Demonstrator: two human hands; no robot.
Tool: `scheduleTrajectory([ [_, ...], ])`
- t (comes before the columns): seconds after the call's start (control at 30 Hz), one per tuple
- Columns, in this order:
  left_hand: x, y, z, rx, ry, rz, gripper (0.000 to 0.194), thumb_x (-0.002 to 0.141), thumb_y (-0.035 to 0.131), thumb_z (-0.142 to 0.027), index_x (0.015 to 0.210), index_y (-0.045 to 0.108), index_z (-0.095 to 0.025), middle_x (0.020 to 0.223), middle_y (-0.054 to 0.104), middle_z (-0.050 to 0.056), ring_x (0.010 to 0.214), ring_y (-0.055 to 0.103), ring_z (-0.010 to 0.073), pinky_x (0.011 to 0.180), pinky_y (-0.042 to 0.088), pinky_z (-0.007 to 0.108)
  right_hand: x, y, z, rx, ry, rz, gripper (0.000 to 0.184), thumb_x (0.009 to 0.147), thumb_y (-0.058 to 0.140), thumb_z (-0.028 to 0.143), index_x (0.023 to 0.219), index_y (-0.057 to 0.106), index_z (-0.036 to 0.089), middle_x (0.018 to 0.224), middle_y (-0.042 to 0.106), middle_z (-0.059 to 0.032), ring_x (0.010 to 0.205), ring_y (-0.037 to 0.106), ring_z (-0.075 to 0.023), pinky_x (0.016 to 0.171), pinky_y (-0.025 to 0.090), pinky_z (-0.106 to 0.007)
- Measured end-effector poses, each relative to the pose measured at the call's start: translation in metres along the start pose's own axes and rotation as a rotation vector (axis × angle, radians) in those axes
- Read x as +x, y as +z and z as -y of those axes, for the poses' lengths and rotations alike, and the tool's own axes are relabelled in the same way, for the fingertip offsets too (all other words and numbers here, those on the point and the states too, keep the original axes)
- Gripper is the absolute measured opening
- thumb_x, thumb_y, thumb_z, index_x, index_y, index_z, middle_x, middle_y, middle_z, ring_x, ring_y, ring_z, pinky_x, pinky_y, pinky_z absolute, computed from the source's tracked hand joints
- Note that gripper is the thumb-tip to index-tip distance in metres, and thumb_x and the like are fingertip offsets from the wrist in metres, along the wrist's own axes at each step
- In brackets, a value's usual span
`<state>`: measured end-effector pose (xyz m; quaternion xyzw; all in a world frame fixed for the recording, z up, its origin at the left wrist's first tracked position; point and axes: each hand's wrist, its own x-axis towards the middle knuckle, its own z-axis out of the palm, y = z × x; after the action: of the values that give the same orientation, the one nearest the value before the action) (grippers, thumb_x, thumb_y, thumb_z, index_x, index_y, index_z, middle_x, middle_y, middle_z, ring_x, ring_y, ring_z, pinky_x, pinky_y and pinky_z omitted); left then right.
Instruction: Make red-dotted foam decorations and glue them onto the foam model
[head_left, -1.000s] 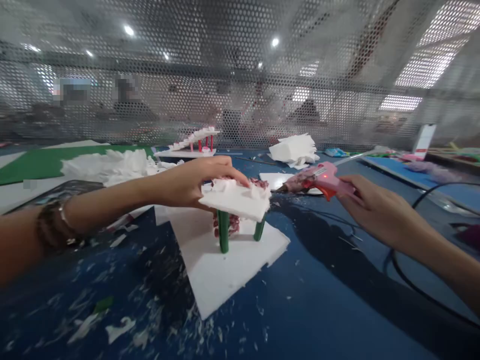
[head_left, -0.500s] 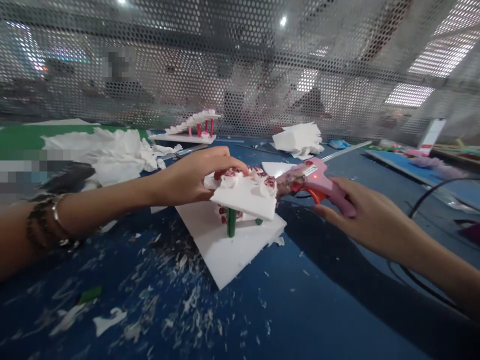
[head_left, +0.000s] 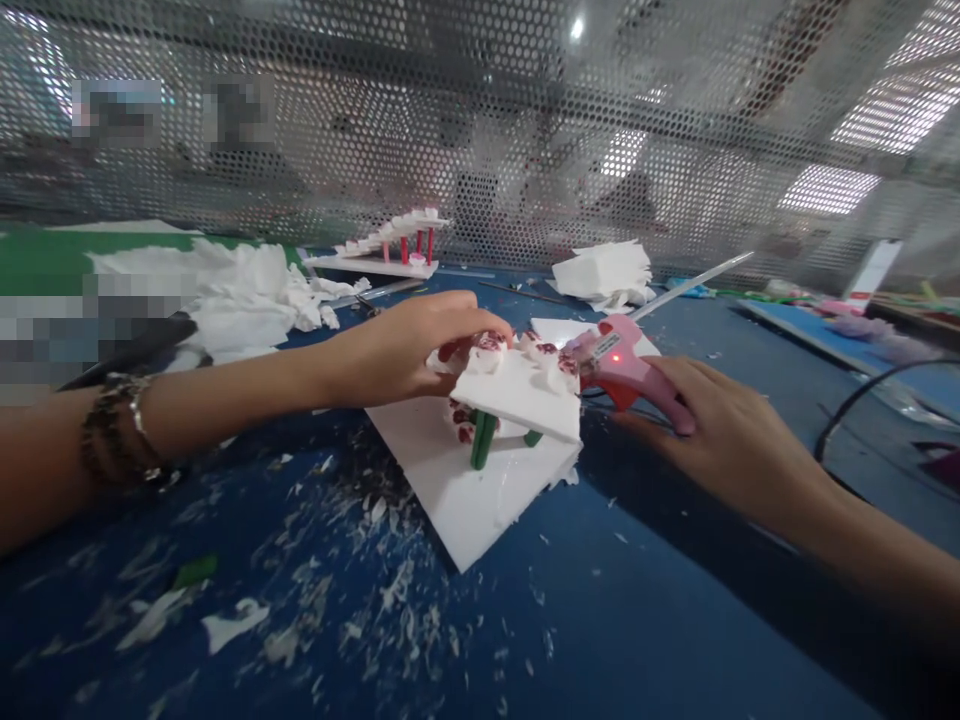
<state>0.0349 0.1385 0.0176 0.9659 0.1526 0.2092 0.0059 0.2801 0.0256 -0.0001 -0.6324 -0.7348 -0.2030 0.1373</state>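
Observation:
A small white foam model [head_left: 525,395] stands on green legs [head_left: 482,440] over a white foam base sheet [head_left: 472,490]. Red and white flower bits sit on its top. My left hand [head_left: 409,345] curls over the model's far left edge, fingers pressing on its top. My right hand [head_left: 724,430] grips a pink glue gun [head_left: 626,365] with a lit red lamp. The gun's nozzle touches the top's right edge.
White foam shavings litter the blue table [head_left: 637,620]. A second foam model with red posts [head_left: 397,250] stands at the back, beside heaps of foam scraps [head_left: 240,290] and a foam stack [head_left: 604,270]. A black cable [head_left: 862,400] loops at right. A perforated metal screen [head_left: 480,130] closes the back.
My right hand has brought the glue gun leftward until its nozzle meets the model's top. My left hand has stayed on the model.

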Motion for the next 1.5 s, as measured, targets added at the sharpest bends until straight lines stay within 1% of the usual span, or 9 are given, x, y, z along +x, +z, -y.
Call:
scheduleTrajectory([
  [0.17, 0.001, 0.000, -0.002, -0.002, -0.018, 0.028, 0.029, 0.077, 0.048, -0.025, 0.105, 0.049, -0.018, 0.083, 0.051, 0.003, 0.073, 0.049, 0.0139, 0.063, 0.035, 0.021, -0.002, 0.003, 0.001, -0.074, -0.003, -0.002, 0.043, 0.078, 0.035, 0.055, 0.091, 0.050, 0.017, 0.081, 0.060, -0.0080, 0.066, 0.055, -0.0215, 0.049, 0.037, -0.029],
  [0.3, 0.001, -0.001, -0.002, -0.006, -0.020, 0.039, 0.030, 0.077, 0.048, -0.027, 0.106, 0.048, -0.019, 0.084, 0.051, 0.004, 0.074, 0.050, 0.0147, 0.063, 0.035, 0.022, -0.005, 0.002, 0.004, -0.083, -0.010, -0.014, 0.039, 0.079, 0.036, 0.049, 0.095, 0.049, 0.016, 0.085, 0.060, -0.0094, 0.070, 0.056, -0.0223, 0.053, 0.039, -0.031],
  [0.4, 0.001, -0.001, -0.001, -0.013, -0.021, 0.039, 0.031, 0.076, 0.049, -0.028, 0.106, 0.048, -0.019, 0.084, 0.051, 0.004, 0.074, 0.050, 0.0152, 0.063, 0.035, 0.022, -0.006, 0.001, 0.005, -0.086, -0.014, 0.011, 0.036, 0.081, 0.035, 0.046, 0.093, 0.048, 0.015, 0.084, 0.059, -0.0097, 0.067, 0.055, -0.0220, 0.052, 0.040, -0.032],
  [0.5, 0.000, -0.001, 0.000, -0.026, -0.023, 0.038, 0.032, 0.076, 0.050, -0.028, 0.106, 0.048, -0.020, 0.084, 0.051, 0.004, 0.074, 0.049, 0.0158, 0.063, 0.035, 0.023, -0.007, 0.000, 0.005, -0.083, -0.014, 0.034, 0.034, 0.082, 0.031, 0.044, 0.093, 0.048, 0.016, 0.088, 0.059, -0.0107, 0.069, 0.056, -0.0230, 0.052, 0.041, -0.033],
  [0.73, 0.000, 0.000, 0.001, -0.068, 0.003, 0.056, 0.034, 0.076, 0.050, -0.028, 0.109, 0.046, -0.019, 0.085, 0.051, 0.005, 0.075, 0.047, 0.0162, 0.065, 0.034, 0.024, -0.008, 0.000, 0.005, -0.113, -0.021, 0.037, 0.034, 0.083, 0.029, 0.040, 0.095, 0.048, 0.014, 0.088, 0.058, -0.0122, 0.069, 0.057, -0.0247, 0.052, 0.043, -0.034],
  [0.97, 0.000, -0.004, 0.001, -0.071, 0.035, 0.071, 0.036, 0.076, 0.051, -0.032, 0.109, 0.046, -0.019, 0.091, 0.052, 0.007, 0.078, 0.048, 0.0168, 0.066, 0.033, 0.023, -0.008, 0.000, 0.006, -0.148, -0.023, 0.024, 0.032, 0.084, 0.028, 0.038, 0.096, 0.047, 0.015, 0.081, 0.057, -0.0107, 0.064, 0.056, -0.0226, 0.049, 0.042, -0.033],
  [1.2, -0.001, -0.010, -0.006, -0.043, 0.004, 0.126, 0.042, 0.075, 0.050, -0.027, 0.115, 0.042, -0.017, 0.098, 0.051, 0.008, 0.086, 0.049, 0.0185, 0.071, 0.036, 0.024, -0.008, 0.000, 0.005, -0.124, -0.008, 0.025, 0.028, 0.083, 0.030, 0.038, 0.094, 0.046, 0.017, 0.085, 0.058, -0.0102, 0.066, 0.056, -0.0229, 0.050, 0.041, -0.032],
  [1.37, -0.002, -0.015, -0.006, -0.034, -0.052, 0.183, 0.040, 0.079, 0.039, -0.020, 0.119, 0.037, -0.016, 0.111, 0.048, 0.008, 0.097, 0.047, 0.0196, 0.077, 0.035, 0.025, -0.008, -0.003, 0.006, -0.060, 0.005, 0.032, 0.027, 0.082, 0.034, 0.041, 0.090, 0.047, 0.019, 0.080, 0.057, -0.0077, 0.064, 0.054, -0.0205, 0.051, 0.038, -0.030],
  [1.5, -0.003, -0.025, -0.001, -0.028, -0.158, 0.178, 0.036, 0.085, 0.026, -0.018, 0.120, 0.035, -0.015, 0.116, 0.046, 0.008, 0.103, 0.044, 0.0189, 0.080, 0.034, 0.025, -0.004, -0.007, 0.003, -0.002, 0.052, 0.063, 0.028, 0.077, 0.040, 0.049, 0.075, 0.045, 0.021, 0.061, 0.051, -0.0018, 0.051, 0.046, -0.0154, 0.047, 0.033, -0.027],
])
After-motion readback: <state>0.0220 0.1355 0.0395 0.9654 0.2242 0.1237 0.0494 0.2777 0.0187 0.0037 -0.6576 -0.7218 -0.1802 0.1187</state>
